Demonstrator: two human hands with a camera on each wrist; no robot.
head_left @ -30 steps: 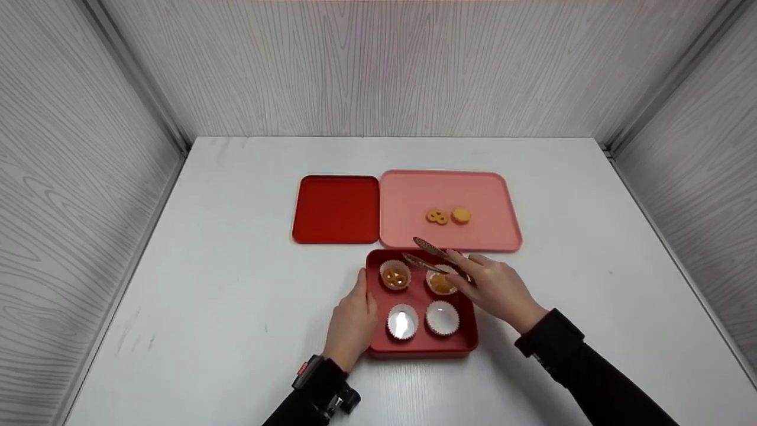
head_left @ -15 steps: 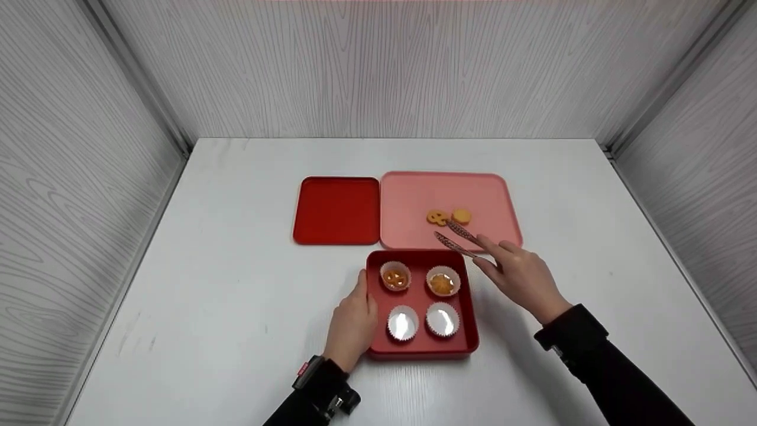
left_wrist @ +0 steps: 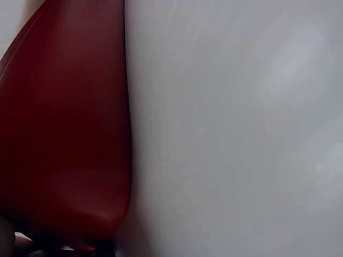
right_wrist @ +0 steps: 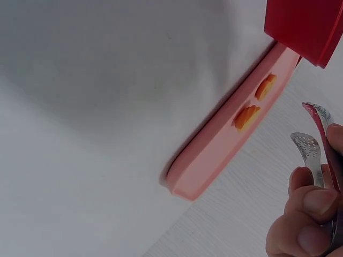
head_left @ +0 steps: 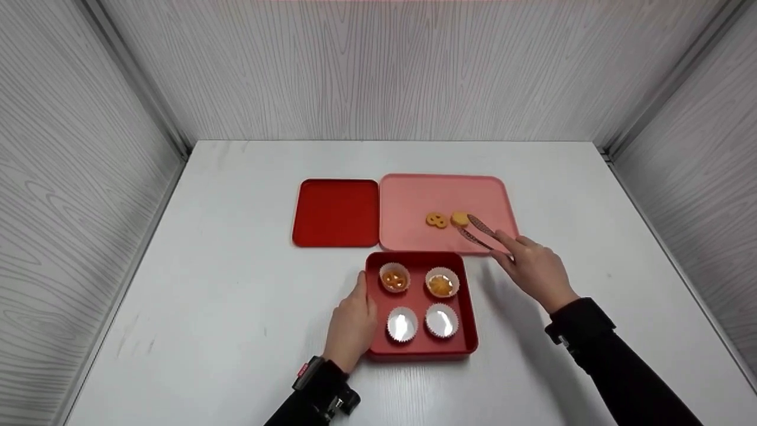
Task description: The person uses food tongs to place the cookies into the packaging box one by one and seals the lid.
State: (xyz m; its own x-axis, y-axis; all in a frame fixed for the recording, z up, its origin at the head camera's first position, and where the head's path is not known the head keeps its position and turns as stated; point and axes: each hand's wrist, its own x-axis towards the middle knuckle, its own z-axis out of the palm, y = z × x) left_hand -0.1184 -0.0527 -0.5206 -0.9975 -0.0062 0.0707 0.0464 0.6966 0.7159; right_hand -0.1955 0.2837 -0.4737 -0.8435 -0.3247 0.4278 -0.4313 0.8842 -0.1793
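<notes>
Right grip [head_left: 535, 269] pinching silver metal tongs [head_left: 482, 226], tips spread, slanting toward far-left corner of pink rectangular tray [head_left: 414, 195]. Round yellow cookie [head_left: 458, 219] lying right of tray centre, just off tips; contact unclear. Left grip [head_left: 350, 325], farther away, holding left edge of square red box [head_left: 419, 296].

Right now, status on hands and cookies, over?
Left hand touching red box. Right hand holding tongs, tips parted at round cookie. Cookie on pink tray, pretzel-shaped cookie beside it. No obstruction visible.
</notes>
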